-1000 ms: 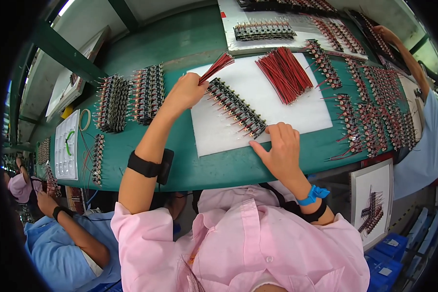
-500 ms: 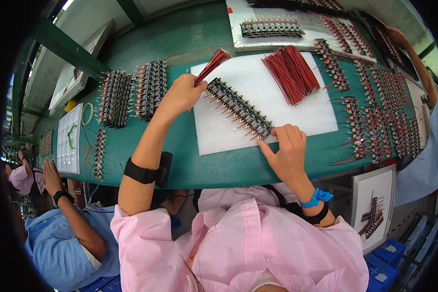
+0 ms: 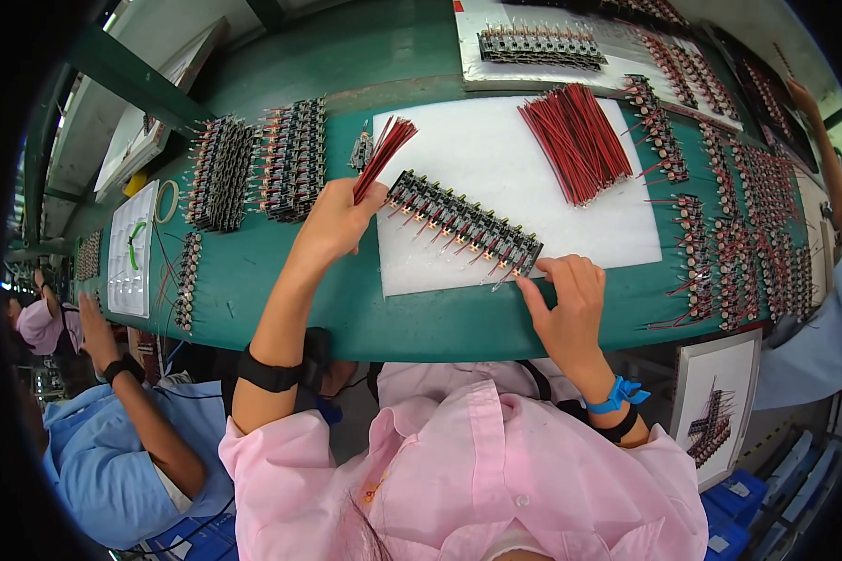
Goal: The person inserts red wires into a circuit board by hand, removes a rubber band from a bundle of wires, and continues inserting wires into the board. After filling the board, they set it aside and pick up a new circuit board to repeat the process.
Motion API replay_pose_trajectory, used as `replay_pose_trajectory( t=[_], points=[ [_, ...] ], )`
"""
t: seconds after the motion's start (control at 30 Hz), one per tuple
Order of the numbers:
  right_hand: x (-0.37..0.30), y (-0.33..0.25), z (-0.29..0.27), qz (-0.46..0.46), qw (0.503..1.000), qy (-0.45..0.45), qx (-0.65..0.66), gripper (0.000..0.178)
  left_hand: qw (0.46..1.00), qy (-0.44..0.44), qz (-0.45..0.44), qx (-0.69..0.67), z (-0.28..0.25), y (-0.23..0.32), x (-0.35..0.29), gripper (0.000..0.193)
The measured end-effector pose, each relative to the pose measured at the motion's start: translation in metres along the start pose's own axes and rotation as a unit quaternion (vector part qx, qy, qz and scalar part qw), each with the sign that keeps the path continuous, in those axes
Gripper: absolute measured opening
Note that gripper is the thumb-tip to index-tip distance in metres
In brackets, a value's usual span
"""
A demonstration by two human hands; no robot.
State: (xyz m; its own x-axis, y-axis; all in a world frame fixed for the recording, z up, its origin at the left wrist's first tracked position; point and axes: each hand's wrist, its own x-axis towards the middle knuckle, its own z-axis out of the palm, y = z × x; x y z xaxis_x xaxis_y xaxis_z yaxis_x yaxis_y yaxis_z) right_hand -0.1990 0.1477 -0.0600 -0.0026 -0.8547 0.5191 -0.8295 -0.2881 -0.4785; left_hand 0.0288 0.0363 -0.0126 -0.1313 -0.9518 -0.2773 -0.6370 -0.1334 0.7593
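My left hand [image 3: 339, 220] is closed round a bundle of thin red and black wires [image 3: 387, 154], which fans up and to the right. Just right of that hand lies a long dark circuit board strip [image 3: 463, 222], slanting across a white foam mat [image 3: 458, 136]. Short red leads stick out along the strip's near side. At its lower right end, my right hand [image 3: 573, 304] has thumb and forefinger on the corner, the thumb at the near edge. A loose pile of red and black wires [image 3: 575, 145] rests on the mat's far right.
Stacks of board strips [image 3: 223, 173] stand on the green table [image 3: 253, 294] at left, by a white tray [image 3: 133, 252]. Wired strips [image 3: 720, 224] crowd the right. More boards [image 3: 543, 47] lie on a far panel. Co-workers sit at left [image 3: 140, 449] and right [image 3: 823, 327].
The strip's left end has come nearer to me, so it lies at a flatter slant. My left hand and its wire bundle have moved slightly nearer; my right hand stays at the strip's right end.
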Motion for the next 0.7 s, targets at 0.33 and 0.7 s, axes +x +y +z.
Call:
replay_pose_trajectory(
  t=[0.33, 0.7],
  points=[
    [-0.011, -0.008, -0.005, 0.018, 0.999, -0.005, 0.028, 0.023, 0.999, -0.005, -0.004, -0.042, -0.002, 0.002, -0.008, 0.030],
    [-0.012, -0.007, -0.007, 0.019, 0.998, -0.038, 0.047, 0.023, 1.000, -0.008, -0.002, -0.016, -0.003, -0.001, -0.010, 0.028]
  ],
)
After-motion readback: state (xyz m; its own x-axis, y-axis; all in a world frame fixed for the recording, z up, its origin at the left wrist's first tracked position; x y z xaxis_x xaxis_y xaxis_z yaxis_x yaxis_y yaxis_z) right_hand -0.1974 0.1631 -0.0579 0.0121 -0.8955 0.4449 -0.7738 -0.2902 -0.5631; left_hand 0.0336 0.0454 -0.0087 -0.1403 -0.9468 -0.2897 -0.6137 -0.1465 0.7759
